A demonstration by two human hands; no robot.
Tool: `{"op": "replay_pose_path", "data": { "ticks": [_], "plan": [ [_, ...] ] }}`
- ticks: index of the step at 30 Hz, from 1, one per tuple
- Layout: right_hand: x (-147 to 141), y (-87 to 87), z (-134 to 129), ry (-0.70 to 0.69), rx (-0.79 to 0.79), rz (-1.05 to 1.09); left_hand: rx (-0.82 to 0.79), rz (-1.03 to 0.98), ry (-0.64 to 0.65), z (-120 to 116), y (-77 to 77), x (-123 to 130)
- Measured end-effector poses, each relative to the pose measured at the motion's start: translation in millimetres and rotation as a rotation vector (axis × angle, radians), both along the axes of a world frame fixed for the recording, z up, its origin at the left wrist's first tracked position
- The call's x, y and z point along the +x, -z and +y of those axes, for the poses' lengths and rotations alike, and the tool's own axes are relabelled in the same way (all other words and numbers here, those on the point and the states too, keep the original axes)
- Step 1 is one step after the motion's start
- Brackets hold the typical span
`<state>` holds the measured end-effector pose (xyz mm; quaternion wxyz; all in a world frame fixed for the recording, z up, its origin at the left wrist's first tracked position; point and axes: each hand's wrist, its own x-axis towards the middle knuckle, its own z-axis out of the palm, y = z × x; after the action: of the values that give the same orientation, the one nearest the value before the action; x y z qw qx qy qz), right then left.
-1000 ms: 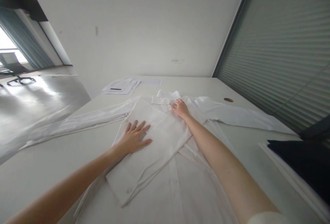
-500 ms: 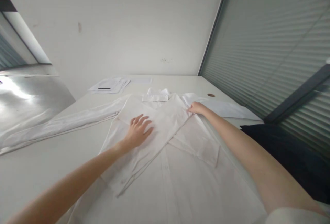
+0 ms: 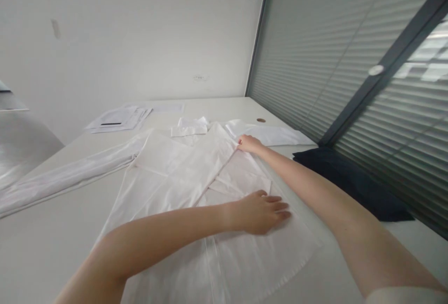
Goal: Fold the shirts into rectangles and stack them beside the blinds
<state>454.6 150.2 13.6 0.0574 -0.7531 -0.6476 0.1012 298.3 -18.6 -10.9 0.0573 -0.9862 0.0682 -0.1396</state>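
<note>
A white shirt (image 3: 175,164) lies spread on the table, its button front up and its collar (image 3: 191,126) at the far end. One sleeve crosses the chest diagonally toward the near left. My right hand (image 3: 249,144) pinches the shirt's cloth at the right shoulder, fingers closed. My left hand (image 3: 264,211) is stretched out with fingers apart, over the right half of the shirt front near the cuff of the folded sleeve; its forearm crosses the shirt and hides part of it.
Papers (image 3: 119,118) lie at the table's far left. A small brown round object (image 3: 261,120) is at the back right. Dark cloth (image 3: 350,182) lies along the right edge beside the blinds (image 3: 350,61). Another white sleeve-like length (image 3: 70,173) extends left across the white table (image 3: 70,234).
My left hand has moved from the left chest across to the right side of the shirt front, nearer me. My right hand keeps its hold at the shoulder. The view has turned right.
</note>
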Motion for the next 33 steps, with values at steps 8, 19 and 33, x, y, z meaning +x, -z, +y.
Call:
{"op": "replay_pose_path", "data": {
  "ticks": [8, 19, 33],
  "plan": [
    [25.0, -3.1, -31.0, -0.100, -0.015, 0.392, 0.072, -0.089, 0.082, 0.5, 15.0, 42.7],
    [45.3, -3.2, -51.8, -0.026, -0.100, 0.769, 0.034, -0.008, 0.046, -2.5, 3.9, 54.9],
    [40.0, 2.2, -49.5, -0.024, -0.073, 0.716, -0.006, -0.089, -0.011, -2.8, 12.0, 44.8]
  ]
}}
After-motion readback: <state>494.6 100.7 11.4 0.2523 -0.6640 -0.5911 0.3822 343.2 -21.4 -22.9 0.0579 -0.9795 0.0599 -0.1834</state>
